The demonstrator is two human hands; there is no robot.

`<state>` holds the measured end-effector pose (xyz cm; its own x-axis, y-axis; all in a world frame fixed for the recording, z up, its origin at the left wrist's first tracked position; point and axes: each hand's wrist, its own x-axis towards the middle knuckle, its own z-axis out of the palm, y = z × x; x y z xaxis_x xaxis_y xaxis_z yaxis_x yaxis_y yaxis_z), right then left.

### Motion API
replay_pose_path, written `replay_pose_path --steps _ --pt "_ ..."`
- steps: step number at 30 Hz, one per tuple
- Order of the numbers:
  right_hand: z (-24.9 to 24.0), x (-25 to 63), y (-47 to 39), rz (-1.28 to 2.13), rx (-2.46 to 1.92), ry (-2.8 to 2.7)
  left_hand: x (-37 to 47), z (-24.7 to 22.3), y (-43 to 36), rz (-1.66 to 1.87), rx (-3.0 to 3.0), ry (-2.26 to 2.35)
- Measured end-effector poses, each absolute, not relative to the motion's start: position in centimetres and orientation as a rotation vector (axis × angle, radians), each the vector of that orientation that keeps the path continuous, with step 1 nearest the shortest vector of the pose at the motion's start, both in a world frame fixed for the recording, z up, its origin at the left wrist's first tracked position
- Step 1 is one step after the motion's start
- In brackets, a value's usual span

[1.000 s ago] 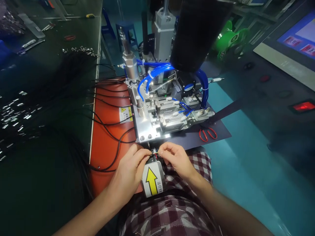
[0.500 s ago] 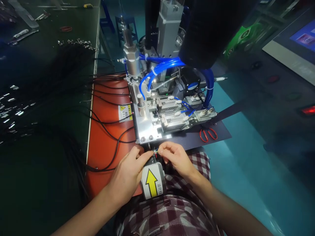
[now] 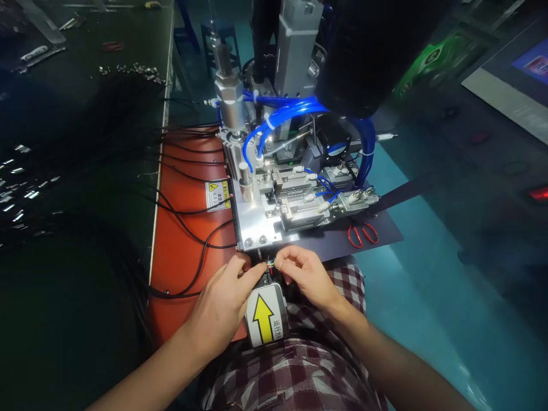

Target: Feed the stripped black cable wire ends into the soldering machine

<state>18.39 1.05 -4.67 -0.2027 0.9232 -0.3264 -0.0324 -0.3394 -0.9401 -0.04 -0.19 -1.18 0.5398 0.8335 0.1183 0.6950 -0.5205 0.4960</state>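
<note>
In front of the metal machine point(image 3: 252, 220), both hands meet over its near end. My left hand point(image 3: 220, 302) is closed in a pinch, with a black cable point(image 3: 184, 295) running in under it from the left. Between my fingertips, small coloured wires point(image 3: 270, 265) stick out at the cable's end, a red one pointing down. My right hand point(image 3: 306, 277) pinches the thin wires from the right with thumb and forefinger. Just below lies a white cover with a yellow arrow point(image 3: 264, 319). My fingers partly hide the wire tips.
Several black cables lie across the orange mat point(image 3: 180, 228) to the machine's left edge. Red-handled scissors point(image 3: 363, 234) rest on the dark plate at right. Blue air hoses point(image 3: 295, 108) arch over the machine. A dark table point(image 3: 85, 125) with loose metal parts stands left.
Almost nothing differs. Both hands keep their pinch at the same spot; the view has shifted very slightly.
</note>
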Motion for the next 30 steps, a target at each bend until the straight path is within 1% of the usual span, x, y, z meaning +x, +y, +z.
replay_pose_path --steps 10,20,25,27,30 --pt "-4.2 18.1 0.6 1.475 -1.413 -1.295 0.1 -1.4 -0.2 0.431 2.6 1.265" --pt "-2.6 17.8 0.7 1.195 -1.632 -1.572 0.5 -0.9 -0.1 0.366 2.753 1.298" --pt "-2.1 17.6 0.6 1.003 -1.689 -1.689 0.7 -0.6 -0.1 0.344 2.797 1.313" --pt "-2.4 17.6 0.6 1.055 -1.674 -1.654 0.7 -0.6 -0.2 0.357 2.8 1.312" --pt "-3.2 17.8 0.9 1.314 -1.604 -1.475 0.6 -0.9 -0.2 0.389 2.771 1.328"
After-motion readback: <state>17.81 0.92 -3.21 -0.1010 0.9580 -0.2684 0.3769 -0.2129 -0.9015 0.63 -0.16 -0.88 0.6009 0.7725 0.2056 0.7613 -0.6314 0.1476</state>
